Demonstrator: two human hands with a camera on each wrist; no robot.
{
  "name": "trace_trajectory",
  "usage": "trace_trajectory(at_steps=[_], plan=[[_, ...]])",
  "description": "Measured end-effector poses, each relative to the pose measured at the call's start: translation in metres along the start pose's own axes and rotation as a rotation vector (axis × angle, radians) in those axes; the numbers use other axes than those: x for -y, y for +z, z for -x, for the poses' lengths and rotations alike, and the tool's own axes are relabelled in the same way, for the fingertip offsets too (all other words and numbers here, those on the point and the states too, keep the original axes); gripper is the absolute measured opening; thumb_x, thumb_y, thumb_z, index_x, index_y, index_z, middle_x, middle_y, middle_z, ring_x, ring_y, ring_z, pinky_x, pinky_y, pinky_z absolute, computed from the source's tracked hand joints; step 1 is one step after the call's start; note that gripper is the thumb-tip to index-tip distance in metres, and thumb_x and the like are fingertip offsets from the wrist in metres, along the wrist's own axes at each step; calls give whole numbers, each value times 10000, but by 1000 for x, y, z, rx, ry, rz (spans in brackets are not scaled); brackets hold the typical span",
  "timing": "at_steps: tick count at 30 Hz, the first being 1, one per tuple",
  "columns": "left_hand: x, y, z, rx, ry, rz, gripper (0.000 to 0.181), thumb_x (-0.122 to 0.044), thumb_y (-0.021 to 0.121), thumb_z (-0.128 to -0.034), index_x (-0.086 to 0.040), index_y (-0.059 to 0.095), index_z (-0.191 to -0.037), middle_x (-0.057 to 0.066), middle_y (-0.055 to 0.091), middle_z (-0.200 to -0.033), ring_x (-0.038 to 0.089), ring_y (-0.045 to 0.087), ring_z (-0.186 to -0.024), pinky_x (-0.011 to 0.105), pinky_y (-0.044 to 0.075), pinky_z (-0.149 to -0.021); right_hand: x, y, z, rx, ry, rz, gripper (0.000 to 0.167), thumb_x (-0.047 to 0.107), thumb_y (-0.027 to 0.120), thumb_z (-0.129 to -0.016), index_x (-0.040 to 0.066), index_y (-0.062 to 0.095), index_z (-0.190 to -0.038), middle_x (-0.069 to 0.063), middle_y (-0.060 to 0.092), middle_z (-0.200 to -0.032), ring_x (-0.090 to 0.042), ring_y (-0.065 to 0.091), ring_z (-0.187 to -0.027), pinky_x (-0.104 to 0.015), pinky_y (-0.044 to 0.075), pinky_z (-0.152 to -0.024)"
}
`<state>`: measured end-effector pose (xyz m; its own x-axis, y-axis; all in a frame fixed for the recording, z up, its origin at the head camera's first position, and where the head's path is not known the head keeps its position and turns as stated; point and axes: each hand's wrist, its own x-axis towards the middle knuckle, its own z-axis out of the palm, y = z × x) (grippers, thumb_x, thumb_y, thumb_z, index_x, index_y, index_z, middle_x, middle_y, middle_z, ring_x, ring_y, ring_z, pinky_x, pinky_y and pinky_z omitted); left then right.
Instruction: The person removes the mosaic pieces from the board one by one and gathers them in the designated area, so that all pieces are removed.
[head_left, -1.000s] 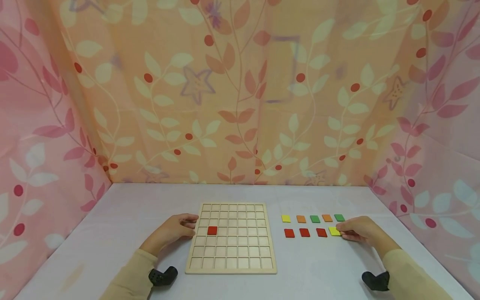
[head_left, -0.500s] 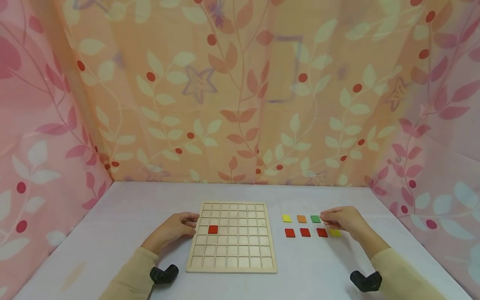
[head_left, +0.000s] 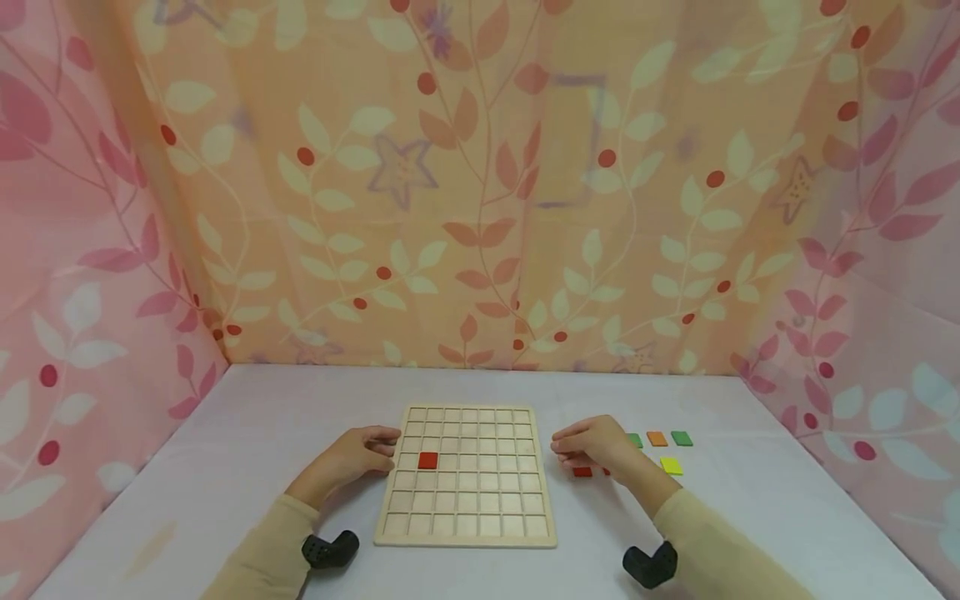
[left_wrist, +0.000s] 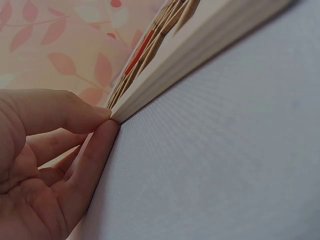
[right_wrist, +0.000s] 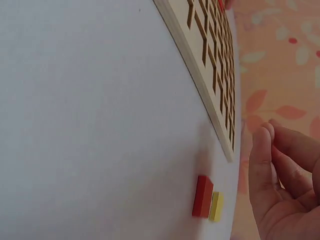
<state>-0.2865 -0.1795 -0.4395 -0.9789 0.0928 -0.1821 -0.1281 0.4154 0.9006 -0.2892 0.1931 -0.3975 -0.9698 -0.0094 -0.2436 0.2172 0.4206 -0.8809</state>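
A wooden grid board (head_left: 472, 478) lies on the table, with a red square tile (head_left: 428, 460) in one left-side cell. My left hand (head_left: 348, 454) touches the board's left edge with thumb and fingertips; the left wrist view shows them against the thin rim (left_wrist: 150, 87). Just off the board's right side is my right hand (head_left: 596, 442), above the tile rows. Its thumb and fingertips come close together, and no tile shows between them. Below this hand, the right wrist view has a red tile (right_wrist: 202, 197) and a yellow one. Hand and forearm hide some tiles.
Visible right of the hand are a green tile (head_left: 634, 440), an orange tile (head_left: 657, 438), another green tile (head_left: 682, 438) and a yellow tile (head_left: 671, 466). Black wrist devices (head_left: 330, 550) sit by both sleeves. Floral curtains (head_left: 480, 183) enclose the white table.
My right hand has left the yellow tile, passed over the back row and moved left toward the board. The yellow tile lies free. My left hand stays at the board's edge.
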Motion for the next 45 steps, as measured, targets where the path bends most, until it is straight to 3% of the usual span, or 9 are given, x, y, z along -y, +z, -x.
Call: trace_trajectory(at_steps=[6,16,30,38,45], plan=[[-1,-1,1,8,8,-17,581,35,727,-792,36,563,-1349,150,659,-1146,178,604,-972,296,563,-776,11,30,-4,73,-52,-14,179,68,772,-826,-45,754,-963,-46,712,-690,-91,642,-570,-247,577,-598],[-2,-1,2,0,9,-8,579,41,724,-775,37,577,-1335,150,655,-1133,177,598,-940,279,552,-755,24,63,-4,195,-77,-96,236,-13,738,-827,-117,713,-1037,-47,722,-721,-79,643,-570,-244,581,-588],[0,-1,1,1,24,12,573,43,725,-772,51,578,-1325,149,658,-1117,167,606,-956,292,564,-768,40,101,-2,247,-82,-103,239,-9,767,-807,-89,723,-1029,-99,750,-770,-94,668,-578,-258,588,-596],[2,-1,-2,-1,42,26,585,64,723,-766,70,568,-1330,177,654,-1169,154,612,-934,293,563,-753,45,111,-3,247,-111,-92,231,-16,779,-792,-83,734,-1009,-123,759,-804,-93,669,-582,-252,585,-593],[-2,-1,0,0,47,-5,577,52,725,-771,65,574,-1328,177,654,-1187,153,606,-933,290,555,-760,48,117,-3,245,-91,-101,213,-21,778,-788,-75,736,-990,-139,762,-813,-82,654,-555,-232,575,-580]])
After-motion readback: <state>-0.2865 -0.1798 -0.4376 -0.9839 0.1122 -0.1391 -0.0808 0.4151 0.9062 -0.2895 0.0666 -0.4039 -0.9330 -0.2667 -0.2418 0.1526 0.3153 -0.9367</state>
